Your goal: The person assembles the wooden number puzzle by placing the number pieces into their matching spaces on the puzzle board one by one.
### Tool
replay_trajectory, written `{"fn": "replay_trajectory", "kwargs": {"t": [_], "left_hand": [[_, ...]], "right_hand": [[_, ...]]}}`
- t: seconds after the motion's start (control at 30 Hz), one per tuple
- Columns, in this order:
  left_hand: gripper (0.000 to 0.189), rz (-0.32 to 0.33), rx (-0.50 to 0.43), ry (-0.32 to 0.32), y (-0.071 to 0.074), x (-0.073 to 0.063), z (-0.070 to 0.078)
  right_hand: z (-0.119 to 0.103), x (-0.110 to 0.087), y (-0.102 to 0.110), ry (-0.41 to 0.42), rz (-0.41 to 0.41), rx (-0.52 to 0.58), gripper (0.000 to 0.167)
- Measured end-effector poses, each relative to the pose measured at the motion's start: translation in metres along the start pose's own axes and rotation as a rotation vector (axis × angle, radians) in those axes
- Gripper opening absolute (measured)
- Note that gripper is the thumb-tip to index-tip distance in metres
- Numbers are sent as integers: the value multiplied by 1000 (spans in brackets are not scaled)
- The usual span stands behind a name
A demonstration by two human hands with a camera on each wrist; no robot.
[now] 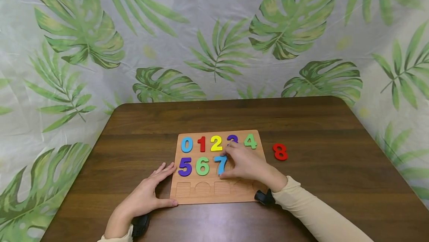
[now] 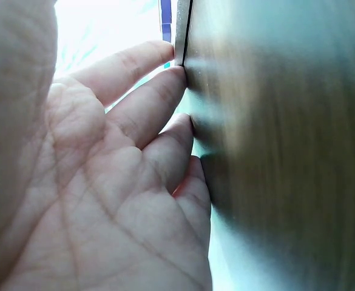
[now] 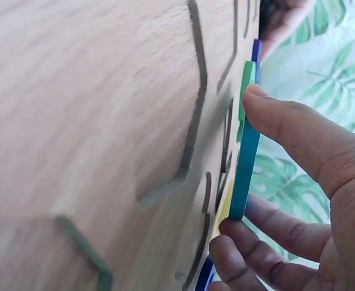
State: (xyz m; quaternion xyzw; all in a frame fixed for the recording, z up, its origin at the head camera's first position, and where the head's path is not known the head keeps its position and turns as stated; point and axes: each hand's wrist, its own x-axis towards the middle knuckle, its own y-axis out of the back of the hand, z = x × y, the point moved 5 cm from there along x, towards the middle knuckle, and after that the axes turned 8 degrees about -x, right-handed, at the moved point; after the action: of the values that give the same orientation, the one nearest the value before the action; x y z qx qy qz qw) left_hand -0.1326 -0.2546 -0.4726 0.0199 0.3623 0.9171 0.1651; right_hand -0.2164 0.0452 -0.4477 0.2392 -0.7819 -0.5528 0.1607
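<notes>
My right hand (image 1: 246,164) pinches a blue number 7 (image 1: 220,164) between thumb and fingertips, over the second row of a wooden number board (image 1: 214,197). In the right wrist view the 7 (image 3: 245,173) appears edge-on, close over the board's face, with the thumb at one end and fingertips at the other. My left hand (image 1: 144,193) steadies the board's left side: its extended fingers touch the edge and the thumb lies at the near left corner. The left wrist view shows those fingertips (image 2: 176,70) along the board's edge and the table surface.
On the board sit 0 (image 1: 187,145), 1 (image 1: 201,144), 2 (image 1: 216,143), a partly hidden purple 3 (image 1: 232,137), 4 (image 1: 250,141), 5 (image 1: 185,166) and 6 (image 1: 202,166). Shaped recesses (image 1: 202,188) line its near row. A red 8 (image 1: 280,152) lies on the table right of it.
</notes>
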Motion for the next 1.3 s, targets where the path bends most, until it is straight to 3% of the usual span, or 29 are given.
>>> {"fn": "replay_trajectory", "kwargs": {"t": [1.3], "left_hand": [[104, 2, 1, -9, 1, 0, 1]], "right_hand": [[-4, 7, -6, -11, 15, -19, 67]]}}
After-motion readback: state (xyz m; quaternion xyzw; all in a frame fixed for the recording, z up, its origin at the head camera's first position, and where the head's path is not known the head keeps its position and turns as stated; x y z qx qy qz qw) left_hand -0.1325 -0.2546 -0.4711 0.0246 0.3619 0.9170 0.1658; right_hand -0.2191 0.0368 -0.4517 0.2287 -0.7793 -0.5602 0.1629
